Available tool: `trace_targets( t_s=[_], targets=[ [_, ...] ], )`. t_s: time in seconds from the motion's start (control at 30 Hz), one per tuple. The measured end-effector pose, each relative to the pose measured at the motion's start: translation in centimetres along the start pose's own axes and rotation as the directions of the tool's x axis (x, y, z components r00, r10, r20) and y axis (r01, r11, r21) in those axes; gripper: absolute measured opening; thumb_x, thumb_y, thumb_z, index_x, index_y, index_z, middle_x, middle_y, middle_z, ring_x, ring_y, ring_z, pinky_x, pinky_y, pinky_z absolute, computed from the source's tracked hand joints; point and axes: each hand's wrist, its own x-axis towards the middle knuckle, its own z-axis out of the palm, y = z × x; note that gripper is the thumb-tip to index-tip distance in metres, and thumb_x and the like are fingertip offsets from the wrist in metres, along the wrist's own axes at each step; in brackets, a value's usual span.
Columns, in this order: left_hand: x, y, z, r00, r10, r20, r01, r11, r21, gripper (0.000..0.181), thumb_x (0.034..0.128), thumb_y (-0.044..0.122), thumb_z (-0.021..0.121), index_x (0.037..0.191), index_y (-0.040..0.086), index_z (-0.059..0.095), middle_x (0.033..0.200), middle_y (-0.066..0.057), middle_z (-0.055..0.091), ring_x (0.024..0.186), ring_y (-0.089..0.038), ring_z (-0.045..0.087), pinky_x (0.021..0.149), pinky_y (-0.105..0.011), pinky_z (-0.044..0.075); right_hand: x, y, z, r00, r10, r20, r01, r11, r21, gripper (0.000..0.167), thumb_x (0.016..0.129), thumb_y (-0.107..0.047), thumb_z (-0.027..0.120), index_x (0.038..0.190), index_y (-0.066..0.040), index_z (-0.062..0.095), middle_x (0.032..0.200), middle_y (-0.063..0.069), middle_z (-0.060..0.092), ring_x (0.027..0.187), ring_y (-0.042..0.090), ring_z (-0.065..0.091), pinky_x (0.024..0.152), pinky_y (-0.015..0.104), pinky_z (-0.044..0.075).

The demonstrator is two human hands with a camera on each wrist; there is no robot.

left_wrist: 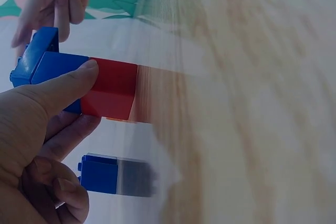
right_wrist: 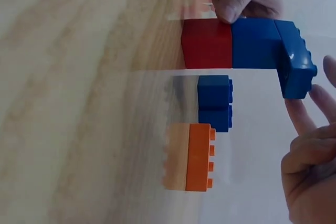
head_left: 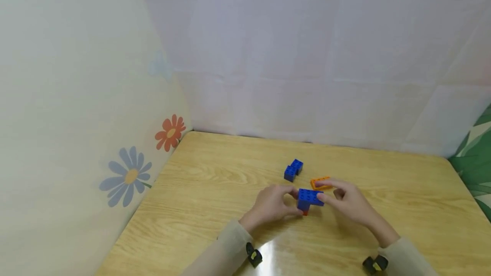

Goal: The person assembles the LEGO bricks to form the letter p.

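Observation:
A stack stands on the table: a red brick (right_wrist: pixel 207 44) at the bottom, a blue brick (right_wrist: pixel 254 43) on it, and a longer blue brick (head_left: pixel 310 196) across the top, overhanging toward the right hand. My left hand (head_left: pixel 270 206) pinches the stack's lower part; in the left wrist view its thumb lies over the blue and red bricks (left_wrist: pixel 110 85). At the overhanging end, my right hand (head_left: pixel 347 203) touches the top brick with a fingertip, its index finger extended above the orange brick (right_wrist: pixel 198 157).
Two small blue bricks (head_left: pixel 290 173) sit side by side behind the stack on the wooden table (head_left: pixel 215 173). The orange brick lies behind the right hand's fingers. A pale cloth (head_left: pixel 268 97) hangs at the back, a flowered one (head_left: pixel 76 139) at the left.

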Motion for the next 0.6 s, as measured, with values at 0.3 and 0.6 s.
trace_targets(
  t_s=[0.3,0.6],
  targets=[
    [-0.1,0.3,-0.5,1.000,-0.005,0.003,0.005,1.000,-0.016,0.045,0.0790,0.051,0.089,0.116,0.029,0.076,0.107,0.024,0.070,0.105,-0.003,0.065,0.090,-0.032,0.051,1.9,0.3,-0.9,0.999,0.042,-0.026,-0.043,0.999,-0.022,0.029,0.100,-0.021,0.073,0.126,-0.010,0.073,0.122,0.017,0.071,0.046,0.004,0.031,0.043,0.027,0.033],
    [0.1,0.6,-0.9,1.000,-0.022,-0.014,0.021,0.997,-0.072,0.049,0.0780,0.053,0.089,0.118,0.027,0.077,0.106,0.025,0.070,0.105,-0.005,0.065,0.093,-0.034,0.051,3.5,1.1,-0.8,0.997,0.051,-0.051,-0.058,0.988,-0.145,0.039,0.100,-0.032,0.073,0.130,-0.007,0.071,0.126,0.012,0.071,0.104,0.025,0.067,0.079,0.040,0.055]
  ],
)
